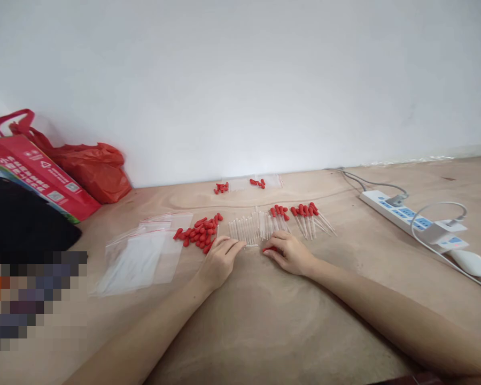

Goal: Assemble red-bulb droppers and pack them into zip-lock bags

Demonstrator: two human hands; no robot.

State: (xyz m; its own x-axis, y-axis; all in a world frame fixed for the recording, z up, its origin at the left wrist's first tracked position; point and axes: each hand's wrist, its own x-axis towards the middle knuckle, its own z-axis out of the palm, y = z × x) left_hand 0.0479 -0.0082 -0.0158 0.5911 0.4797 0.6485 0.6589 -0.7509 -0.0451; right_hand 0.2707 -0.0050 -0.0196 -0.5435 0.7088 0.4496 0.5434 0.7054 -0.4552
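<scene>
My left hand [221, 258] is closed, its fingertips pinching a clear glass dropper tube [251, 246] that points sideways toward the right. Opposite it, my right hand [289, 253] grips a red rubber bulb [269, 249] between thumb and fingers; a small gap shows between tube and bulb. Just beyond both hands lies a row of bare glass tubes [243, 229]. A heap of loose red bulbs [198, 231] sits beside my left hand. Past my right hand, droppers with bulbs fitted [305, 216] lie in two groups.
Clear plastic bags [138, 256] lie at left. By the wall, another bag [240, 184] has red bulbs around it. A white power strip [409, 218] with plugs and cables is at right. A red plastic bag [98, 171] and a printed bag [44, 171] stand far left.
</scene>
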